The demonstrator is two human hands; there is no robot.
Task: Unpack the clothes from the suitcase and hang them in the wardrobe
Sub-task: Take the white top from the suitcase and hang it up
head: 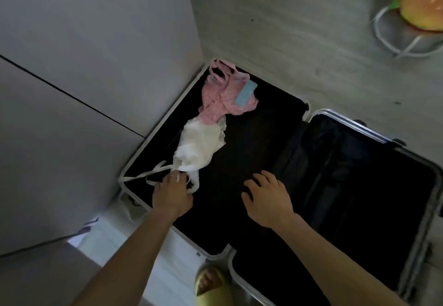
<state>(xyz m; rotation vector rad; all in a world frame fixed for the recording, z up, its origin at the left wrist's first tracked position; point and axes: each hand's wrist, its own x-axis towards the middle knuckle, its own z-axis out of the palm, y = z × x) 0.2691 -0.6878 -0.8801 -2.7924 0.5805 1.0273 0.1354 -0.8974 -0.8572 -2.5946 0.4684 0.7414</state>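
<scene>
Two garments left in the suitcase

Two garments, white top (199, 147) and pink top (223, 99), lie in the suitcase (275, 123)'s left half. Left hand (172, 193) pinches the white top's straps, likely to lift it; right hand (266, 197) hovers spread beside, empty.

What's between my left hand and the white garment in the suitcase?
Nothing visible. The left hand already touches the white garment at its near end, by the straps, in the left half of the open suitcase.
</scene>
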